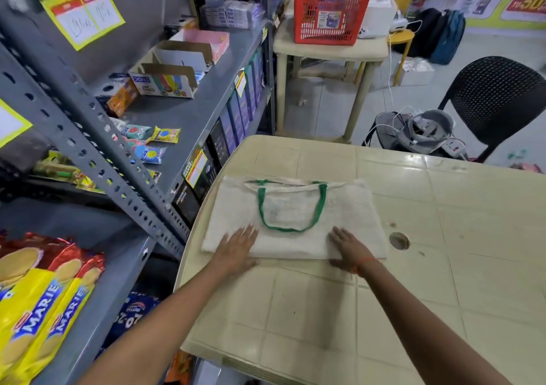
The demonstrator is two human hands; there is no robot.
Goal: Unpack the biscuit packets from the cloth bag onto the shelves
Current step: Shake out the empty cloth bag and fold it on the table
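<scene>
Evidently unpacking is finished: yellow-and-red Marie biscuit packets (44,293) lie on the grey slotted-steel shelf (97,319), and the white cloth bag with green handles (295,222) lies folded flat on the cream plastic table (413,281). Left hand (237,247) and right hand (351,249) rest flat on the bag's near edge, fingers extended, gripping nothing; press evenly outward to smooth creases.

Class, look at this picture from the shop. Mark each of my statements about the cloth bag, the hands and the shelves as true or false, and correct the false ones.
1. The cloth bag lies flat on the table. True.
2. Its handles are red. False: the handles are green.
3. Both hands press flat on the bag's near edge, left hand and right hand. True.
4. Marie biscuit packets sit on the table. False: they lie on the grey shelf at left.
5. The red basket stands on the floor. False: it stands on a small table beyond.
</scene>
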